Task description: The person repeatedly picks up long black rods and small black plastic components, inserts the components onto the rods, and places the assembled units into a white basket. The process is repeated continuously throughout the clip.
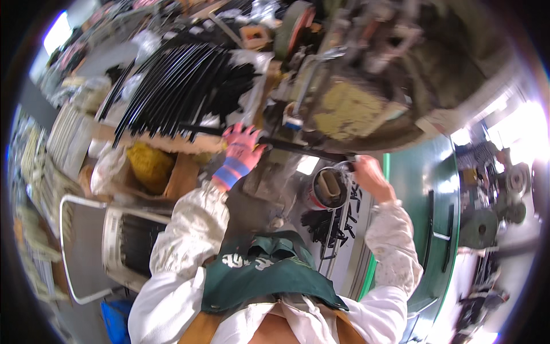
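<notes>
My left hand, in a pink glove with a blue-striped cuff, lies over a long black bar, fingers across it and thumb apart. My right hand, which looks bare, is closed around the bar's right end. The bar slants slightly down to the right in front of me. Its left end reaches the front of a pile of glossy black bars or tubes. Below its right part stands a bucket with a tan block-like piece inside.
A bulky machine with a worn yellow surface stands ahead right, beside a grinding or polishing wheel. A cardboard box holds a yellow bag. A green table is at right. Black pieces lie below the bucket.
</notes>
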Motion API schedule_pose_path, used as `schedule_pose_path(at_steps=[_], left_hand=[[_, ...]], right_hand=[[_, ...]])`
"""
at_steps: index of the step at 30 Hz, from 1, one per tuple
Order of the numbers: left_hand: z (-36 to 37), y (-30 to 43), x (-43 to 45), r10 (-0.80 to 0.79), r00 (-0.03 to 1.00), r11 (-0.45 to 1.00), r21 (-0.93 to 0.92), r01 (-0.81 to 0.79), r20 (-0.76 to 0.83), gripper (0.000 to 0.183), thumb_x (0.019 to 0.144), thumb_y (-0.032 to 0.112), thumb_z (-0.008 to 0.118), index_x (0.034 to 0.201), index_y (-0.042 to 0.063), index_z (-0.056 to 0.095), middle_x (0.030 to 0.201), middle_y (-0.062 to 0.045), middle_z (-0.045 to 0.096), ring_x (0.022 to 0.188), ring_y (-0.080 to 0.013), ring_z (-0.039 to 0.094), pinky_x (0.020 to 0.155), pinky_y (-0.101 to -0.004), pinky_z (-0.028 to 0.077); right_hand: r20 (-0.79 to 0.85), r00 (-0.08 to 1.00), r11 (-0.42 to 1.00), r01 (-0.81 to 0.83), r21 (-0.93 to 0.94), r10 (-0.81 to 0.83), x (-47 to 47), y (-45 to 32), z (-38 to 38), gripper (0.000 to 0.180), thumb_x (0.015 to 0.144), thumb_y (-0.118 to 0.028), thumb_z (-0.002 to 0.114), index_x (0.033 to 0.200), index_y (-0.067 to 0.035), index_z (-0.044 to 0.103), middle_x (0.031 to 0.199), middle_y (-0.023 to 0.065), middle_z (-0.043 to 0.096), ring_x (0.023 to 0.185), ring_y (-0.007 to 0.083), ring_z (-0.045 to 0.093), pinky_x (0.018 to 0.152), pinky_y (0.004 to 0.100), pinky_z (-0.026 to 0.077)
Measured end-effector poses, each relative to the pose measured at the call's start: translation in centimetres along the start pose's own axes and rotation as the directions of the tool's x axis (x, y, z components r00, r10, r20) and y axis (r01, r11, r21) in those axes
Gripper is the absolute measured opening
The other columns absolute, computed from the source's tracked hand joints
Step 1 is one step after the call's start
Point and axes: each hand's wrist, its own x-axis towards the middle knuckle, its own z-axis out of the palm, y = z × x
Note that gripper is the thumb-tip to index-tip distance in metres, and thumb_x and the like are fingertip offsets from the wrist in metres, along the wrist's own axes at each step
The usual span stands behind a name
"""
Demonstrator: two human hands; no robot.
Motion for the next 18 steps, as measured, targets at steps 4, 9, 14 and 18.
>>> schedule_pose_path(at_steps=[4,9,14,18], left_hand=[[-3.7,1.1,-1.6,-0.111,0.977,0.988,-0.13,0.088,-0.182,0.049,0.071,0.038,0.068,0.11,0.01,0.061,0.12,-0.009,0.055,0.116,-0.0315,0.044,0.094,-0.0502,0.032],[0.1,7.6,-19.9,-0.781,0.612,0.255,-0.827,0.501,0.13,0.075,0.071,0.025,0.074,0.136,0.007,0.04,0.134,-0.02,0.041,0.128,-0.0336,0.036,0.105,-0.0489,0.028],[4.5,4.5,-37.3,-0.755,0.24,-0.451,-0.749,0.485,0.61,0.041,0.088,0.012,0.064,0.126,0.009,0.049,0.111,-0.008,0.062,0.098,-0.0288,0.062,0.081,-0.042,0.051],[3.9,-5.8,-47.7,-0.952,-0.242,-0.305,-0.594,0.744,0.186,0.035,0.077,0.012,0.076,0.106,0.002,0.059,0.094,-0.009,0.062,0.081,-0.0184,0.058,0.069,-0.0315,0.049]], right_hand=[[0.003,0.996,0.99,0.088,-0.112,-0.088,-1.1,0.9,-1.2,0.035,0.063,0.001,0.063,0.097,0.0,0.057,0.083,0.0205,0.06,0.084,0.0425,0.056,0.075,0.0488,0.045],[0.084,0.96,0.911,0.222,0.348,-0.266,-4.0,-8.9,5.0,0.043,0.065,0.003,0.065,0.107,-0.004,0.06,0.085,0.0185,0.067,0.073,0.0355,0.067,0.063,0.0394,0.053],[0.355,0.891,0.77,-0.01,0.638,-0.282,-3.4,-20.9,19.0,0.016,0.087,-0.021,0.066,0.095,-0.007,0.066,0.069,0.019,0.062,0.06,0.0372,0.061,0.055,0.0404,0.048],[0.506,0.786,0.69,-0.146,0.709,-0.354,-1.8,-32.4,28.0,0.035,0.096,-0.035,0.05,0.095,-0.002,0.063,0.07,0.0187,0.062,0.066,0.0351,0.063,0.061,0.0427,0.048]])
